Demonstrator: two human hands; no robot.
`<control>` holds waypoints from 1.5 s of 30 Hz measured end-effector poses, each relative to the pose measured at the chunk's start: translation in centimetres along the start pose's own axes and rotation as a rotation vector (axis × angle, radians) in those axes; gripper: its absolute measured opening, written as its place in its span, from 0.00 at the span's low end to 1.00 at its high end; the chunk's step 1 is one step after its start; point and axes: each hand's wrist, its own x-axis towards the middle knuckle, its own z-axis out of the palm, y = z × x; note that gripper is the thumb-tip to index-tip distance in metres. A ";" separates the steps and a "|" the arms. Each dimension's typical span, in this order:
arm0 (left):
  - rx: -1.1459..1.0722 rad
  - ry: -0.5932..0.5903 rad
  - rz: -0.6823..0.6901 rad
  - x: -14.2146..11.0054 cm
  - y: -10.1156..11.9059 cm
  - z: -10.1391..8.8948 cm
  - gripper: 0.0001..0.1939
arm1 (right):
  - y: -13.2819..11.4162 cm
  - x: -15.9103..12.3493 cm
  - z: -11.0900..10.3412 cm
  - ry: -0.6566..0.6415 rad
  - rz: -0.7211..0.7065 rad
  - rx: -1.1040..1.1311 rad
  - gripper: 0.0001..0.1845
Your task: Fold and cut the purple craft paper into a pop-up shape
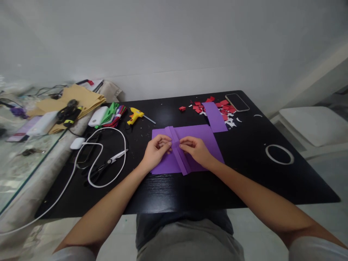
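Note:
A purple paper sheet (203,139) lies flat on the black table in front of me. Across its middle runs a narrow folded purple paper strip (181,158), slanting and slightly raised. My left hand (157,150) pinches the strip's left edge between thumb and fingers. On the opposite edge, my right hand (197,150) does the same, thumb and forefinger closed on the strip. The curled fingers hide part of the strip's edges.
A purple paper piece (216,117) overlaps red and white scraps near a phone (237,102). A yellow glue gun (135,115), scissors (115,157) and a looped white cable (125,145) lie to the left. A tape roll (279,154) sits at the right.

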 end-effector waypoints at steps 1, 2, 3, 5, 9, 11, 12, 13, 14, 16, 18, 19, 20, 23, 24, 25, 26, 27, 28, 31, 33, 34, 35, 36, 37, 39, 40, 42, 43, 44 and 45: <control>0.013 0.000 -0.005 0.0 -0.1 0.0 0.15 | 0.0 0.0 0.0 -0.002 0.007 0.000 0.13; 0.026 0.001 -0.009 0.0 -0.1 -0.1 0.14 | 0.0 0.0 0.0 -0.005 0.014 0.002 0.14; 0.040 0.004 -0.013 -0.1 -0.2 -0.1 0.14 | 0.1 0.0 0.0 -0.008 0.022 0.004 0.14; 0.072 0.012 -0.019 -0.1 -0.3 -0.2 0.12 | 0.2 0.0 0.0 -0.013 0.039 0.011 0.14; 0.141 0.017 -0.028 -0.4 -0.7 -0.3 0.11 | 0.4 0.1 -0.1 -0.018 0.066 0.025 0.14; 0.166 0.017 -0.030 -0.4 -0.8 -0.4 0.10 | 0.4 0.1 -0.1 -0.022 0.079 0.030 0.14; 0.175 0.016 -0.033 -0.5 -0.9 -0.5 0.10 | 0.4 0.0 -0.1 -0.024 0.086 0.032 0.14; 0.181 0.013 -0.037 -0.5 -0.9 -0.5 0.10 | 0.3 0.0 -0.1 -0.026 0.094 0.033 0.14; 0.185 0.009 -0.042 -0.5 -1.0 -0.6 0.10 | 0.3 -0.1 -0.1 -0.030 0.104 0.035 0.14; 0.188 0.004 -0.051 -0.5 -1.0 -0.7 0.10 | 0.1 -0.3 -0.1 -0.035 0.125 0.038 0.13; 0.187 0.002 -0.060 -0.5 -1.0 -0.8 0.11 | 0.0 -0.4 -0.2 -0.038 0.144 0.041 0.13; 0.188 0.005 -0.063 -0.5 -1.0 -0.8 0.11 | -0.1 -0.5 -0.2 -0.039 0.154 0.046 0.13; 0.192 0.007 -0.064 -0.5 -0.9 -0.8 0.11 | -0.2 -0.5 -0.2 -0.040 0.164 0.052 0.13; 0.209 0.016 -0.051 -0.5 -0.7 -0.9 0.09 | -0.4 -0.5 -0.2 -0.043 0.180 0.063 0.13; 0.216 0.016 -0.047 -0.6 -0.7 -0.9 0.09 | -0.4 -0.5 -0.2 -0.044 0.181 0.064 0.13; 0.221 0.016 -0.045 -0.6 -0.6 -0.8 0.09 | -0.5 -0.5 -0.2 -0.045 0.182 0.066 0.13; 0.224 0.016 -0.044 -0.6 -0.5 -0.8 0.08 | -0.6 -0.5 -0.2 -0.047 0.181 0.069 0.12; 0.226 0.017 -0.044 -0.6 -0.5 -0.8 0.09 | -0.6 -0.5 -0.2 -0.050 0.180 0.071 0.12; 0.228 0.021 -0.043 -0.7 -0.5 -0.7 0.09 | -0.7 -0.5 -0.2 -0.054 0.179 0.070 0.12; 0.219 0.040 -0.048 -0.7 -0.4 -0.7 0.08 | -0.7 -0.7 -0.2 -0.057 0.177 0.048 0.11; 0.215 0.049 -0.063 -0.8 -0.3 -0.7 0.07 | -0.6 -0.9 -0.1 -0.049 0.170 0.045 0.11; 0.217 0.050 -0.070 -0.8 -0.2 -0.7 0.07 | -0.6 -0.9 -0.1 -0.044 0.160 0.052 0.12; 0.222 0.050 -0.074 -0.9 -0.1 -0.6 0.07 | -0.5 -1.0 -0.1 -0.038 0.145 0.061 0.12; 0.229 0.051 -0.078 -0.9 0.0 -0.6 0.07 | -0.5 -1.0 -0.1 -0.034 0.127 0.069 0.12; 0.236 0.051 -0.082 -0.9 0.1 -0.6 0.06 | -0.5 -1.0 -0.1 -0.032 0.109 0.073 0.12; 0.236 0.049 -0.096 -1.0 0.2 -0.6 0.06 | -0.5 -1.1 0.0 -0.030 0.086 0.072 0.09; 0.228 0.049 -0.106 -1.0 0.2 -0.5 0.06 | -0.5 -1.1 0.0 -0.030 0.087 0.069 0.08; 0.208 0.052 -0.125 -1.1 0.3 -0.4 0.06 | -0.6 -1.2 -0.1 -0.030 0.103 0.063 0.06; 0.201 0.053 -0.133 -1.1 0.3 -0.4 0.06 | -0.7 -1.3 -0.1 -0.028 0.113 0.063 0.06; 0.197 0.054 -0.139 -1.2 0.3 -0.4 0.05 | -0.7 -1.3 -0.1 -0.027 0.121 0.062 0.05; 0.197 0.054 -0.142 -1.2 0.4 -0.3 0.05 | -0.8 -1.3 -0.1 -0.025 0.124 0.063 0.05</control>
